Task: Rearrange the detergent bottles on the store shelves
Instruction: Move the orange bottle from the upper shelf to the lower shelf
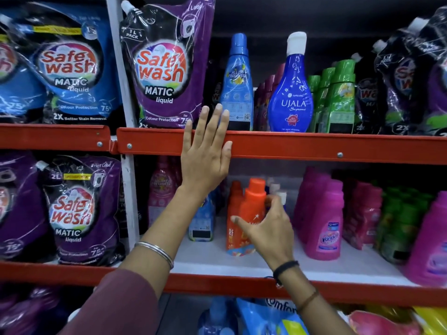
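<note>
**Around the edges**

Purple Safewash pouch [167, 68] upright at the left end of the upper shelf [314, 147], just beside a white post [116, 56]. Beyond the post, a blue Safewash pouch [72, 68]; below that, another purple pouch [79, 209]. Dark pouches [411, 76] at the upper shelf's right end.

Store shelving w/ red front rails [314, 147], white upright post [121, 76], white shelf board [242, 264]; dark back behind top shelf, lighting dim.
</note>
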`<state>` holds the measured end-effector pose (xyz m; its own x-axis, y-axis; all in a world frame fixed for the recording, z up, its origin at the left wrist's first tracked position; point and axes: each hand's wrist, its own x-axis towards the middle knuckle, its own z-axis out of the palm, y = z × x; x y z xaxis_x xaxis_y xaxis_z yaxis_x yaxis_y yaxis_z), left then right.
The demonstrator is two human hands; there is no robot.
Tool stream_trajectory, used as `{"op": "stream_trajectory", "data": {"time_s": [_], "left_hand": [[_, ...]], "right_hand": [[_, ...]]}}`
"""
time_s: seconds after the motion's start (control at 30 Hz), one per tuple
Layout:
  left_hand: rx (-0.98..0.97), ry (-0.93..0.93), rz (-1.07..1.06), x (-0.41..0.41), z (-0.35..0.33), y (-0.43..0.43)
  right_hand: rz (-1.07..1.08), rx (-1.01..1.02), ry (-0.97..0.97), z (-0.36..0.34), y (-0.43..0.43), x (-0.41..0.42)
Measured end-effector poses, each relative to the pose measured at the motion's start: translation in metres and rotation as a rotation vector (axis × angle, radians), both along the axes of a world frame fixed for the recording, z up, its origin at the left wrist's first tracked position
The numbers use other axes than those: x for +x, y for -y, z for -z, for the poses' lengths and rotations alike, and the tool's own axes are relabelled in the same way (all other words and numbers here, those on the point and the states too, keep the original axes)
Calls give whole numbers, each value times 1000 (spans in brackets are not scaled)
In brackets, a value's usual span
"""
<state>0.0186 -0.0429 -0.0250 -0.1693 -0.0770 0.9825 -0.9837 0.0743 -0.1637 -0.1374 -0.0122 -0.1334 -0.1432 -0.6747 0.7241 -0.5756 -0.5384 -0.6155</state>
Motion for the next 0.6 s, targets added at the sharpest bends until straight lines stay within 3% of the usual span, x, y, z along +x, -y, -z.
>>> {"op": "stream_trajectory", "data": {"time_s": [0.2, 0.6], "left_hand": [[0, -1, 1, 1, 0, 0], [-19, 11, 7, 2, 0, 3]], "right_hand": [[8, 175, -60, 43, 23, 20], [61, 216, -130, 63, 31, 31]]}}
